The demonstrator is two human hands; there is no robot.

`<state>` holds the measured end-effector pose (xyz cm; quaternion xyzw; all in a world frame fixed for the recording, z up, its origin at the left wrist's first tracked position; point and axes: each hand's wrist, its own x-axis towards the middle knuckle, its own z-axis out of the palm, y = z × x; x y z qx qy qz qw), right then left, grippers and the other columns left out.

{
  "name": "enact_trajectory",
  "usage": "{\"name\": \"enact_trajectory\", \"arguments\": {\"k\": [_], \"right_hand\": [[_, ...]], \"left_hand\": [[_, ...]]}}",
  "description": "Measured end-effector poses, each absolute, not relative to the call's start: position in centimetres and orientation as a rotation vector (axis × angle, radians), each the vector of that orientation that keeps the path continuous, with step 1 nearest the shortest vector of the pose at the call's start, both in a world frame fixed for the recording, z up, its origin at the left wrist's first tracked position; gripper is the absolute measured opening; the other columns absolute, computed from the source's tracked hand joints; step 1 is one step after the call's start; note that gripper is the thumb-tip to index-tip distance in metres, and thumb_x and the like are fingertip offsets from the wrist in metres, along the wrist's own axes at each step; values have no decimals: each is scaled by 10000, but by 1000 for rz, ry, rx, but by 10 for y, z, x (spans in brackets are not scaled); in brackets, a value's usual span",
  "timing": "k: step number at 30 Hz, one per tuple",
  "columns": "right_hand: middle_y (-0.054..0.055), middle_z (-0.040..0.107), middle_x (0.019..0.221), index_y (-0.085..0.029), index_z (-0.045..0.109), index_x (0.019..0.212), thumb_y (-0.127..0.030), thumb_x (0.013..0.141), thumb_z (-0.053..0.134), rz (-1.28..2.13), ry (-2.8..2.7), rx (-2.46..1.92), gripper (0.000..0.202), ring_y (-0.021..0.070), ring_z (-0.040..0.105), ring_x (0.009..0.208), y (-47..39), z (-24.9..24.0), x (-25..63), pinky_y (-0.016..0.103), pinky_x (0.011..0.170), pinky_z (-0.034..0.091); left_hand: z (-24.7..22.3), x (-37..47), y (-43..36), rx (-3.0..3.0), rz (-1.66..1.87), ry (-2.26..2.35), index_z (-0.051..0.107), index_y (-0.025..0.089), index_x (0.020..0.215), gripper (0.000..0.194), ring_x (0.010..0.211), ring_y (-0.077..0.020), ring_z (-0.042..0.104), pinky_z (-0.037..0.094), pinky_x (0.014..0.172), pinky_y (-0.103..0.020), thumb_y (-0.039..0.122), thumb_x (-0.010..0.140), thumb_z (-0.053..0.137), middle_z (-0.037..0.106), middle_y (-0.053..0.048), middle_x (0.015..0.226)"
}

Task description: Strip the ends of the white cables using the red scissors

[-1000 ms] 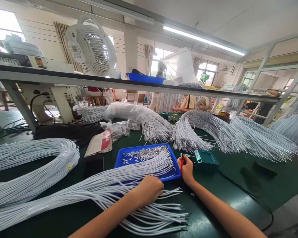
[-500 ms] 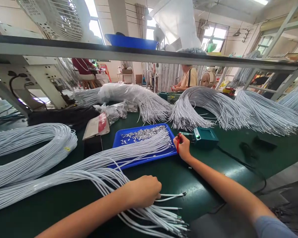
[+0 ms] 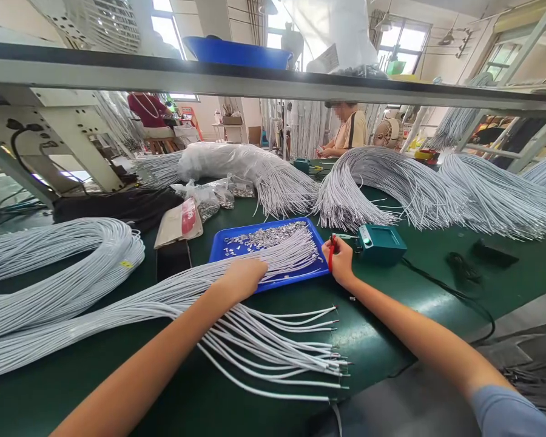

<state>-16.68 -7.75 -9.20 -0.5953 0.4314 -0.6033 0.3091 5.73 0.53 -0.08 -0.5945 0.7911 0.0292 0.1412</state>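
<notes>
My left hand [image 3: 244, 278] is curled over the white cables [image 3: 200, 278] that run onto the blue tray [image 3: 295, 280]; its fingertips are hidden. Small silvery metal pieces [image 3: 266, 237] lie in the tray under and behind the cable ends. At the tray's right edge, my right hand [image 3: 343, 261] is closed around a small red-handled tool [image 3: 331, 255], its kind unclear. Just beyond that hand sits a dark green box-shaped device [image 3: 382, 244]. Nearer me, loose cable ends [image 3: 295, 355] fan out over the table.
A coiled cable bundle [image 3: 104, 249] lies at left, beside an open cardboard box [image 3: 178, 221]. More bundles [image 3: 368, 176] line the back under a shelf [image 3: 255, 84]. A black cord [image 3: 441, 291] runs across the right side. Another person [image 3: 348, 130] sits beyond.
My left hand has moved up and away from the loose cable ends to the bundle at the tray. Those ends now lie spread out. The right hand stays by the tray with the tool.
</notes>
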Motion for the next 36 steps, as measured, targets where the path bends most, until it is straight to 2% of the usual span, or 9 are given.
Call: {"name": "enact_trajectory", "arguments": {"k": [10, 14, 16, 18, 22, 25, 29, 33, 36], "right_hand": [[-30, 478, 575, -194, 473, 641, -348, 705, 571, -1584, 1139, -1563, 193, 117, 425, 537, -79, -95, -167, 253, 542, 375], [-33, 475, 570, -192, 470, 638, -343, 720, 559, -1601, 1127, -1565, 193, 112, 425, 529, -80, -97, -164, 246, 532, 374], [-33, 474, 569, -190, 471, 637, -344, 723, 560, -1610, 1118, -1564, 198, 111, 425, 529, -80, -97, -163, 244, 530, 376], [-28, 483, 579, -186, 478, 640, -345, 720, 568, -1619, 1111, -1556, 199, 110, 427, 535, -81, -97, -162, 244, 534, 377], [-30, 473, 578, -188, 471, 644, -356, 717, 581, -1631, 1103, -1516, 213, 108, 412, 535, -81, -97, -163, 246, 533, 373], [-32, 464, 582, -190, 462, 644, -365, 713, 588, -1633, 1088, -1466, 226, 107, 402, 536, -80, -93, -163, 246, 534, 372], [-24, 490, 618, -186, 472, 661, -373, 708, 609, -1599, 1031, -1395, 237, 104, 419, 540, -77, -84, -163, 245, 534, 376], [1, 567, 663, -177, 519, 668, -351, 678, 665, -1485, 917, -1406, 227, 121, 488, 581, -68, -73, -160, 255, 577, 419], [25, 628, 713, -177, 543, 672, -336, 661, 678, -1392, 839, -1433, 209, 146, 553, 639, -59, -67, -156, 274, 635, 460]], "left_hand": [[5, 60, -1, -1761, 148, 2382, 677, 97, 737, 214, 754, -262, 655, 454, 654, -301, 66, 734, 466, 687, -165, 798], [10, 60, -2, -1780, 186, 2546, 651, 136, 760, 247, 700, -194, 611, 413, 626, -260, 170, 833, 417, 663, -78, 744], [8, 53, 1, -1750, 450, 2691, 640, 140, 758, 290, 617, -141, 558, 387, 587, -227, 213, 876, 385, 611, -26, 666], [2, 41, 7, -1637, 951, 2773, 657, 125, 814, 296, 544, -103, 496, 359, 537, -199, 246, 888, 397, 558, 4, 613], [-18, 14, 28, -1311, 1735, 2642, 673, 96, 959, 336, 505, -75, 454, 327, 494, -167, 383, 880, 516, 520, 25, 555], [-32, -2, 40, -1387, 2036, 2547, 629, 89, 988, 391, 446, -63, 430, 310, 462, -154, 444, 893, 497, 490, 44, 494], [-44, -4, 34, -1499, 2294, 2427, 566, 113, 844, 431, 360, -52, 371, 251, 383, -157, 540, 849, 502, 503, 40, 486], [-50, 11, 6, -1887, 2108, 2665, 550, 124, 670, 440, 491, -99, 522, 394, 481, -200, 553, 763, 582, 541, 0, 574], [-53, 21, -9, -1996, 1922, 2782, 579, 122, 623, 407, 558, -118, 543, 438, 581, -232, 508, 742, 618, 572, -16, 565]]}}
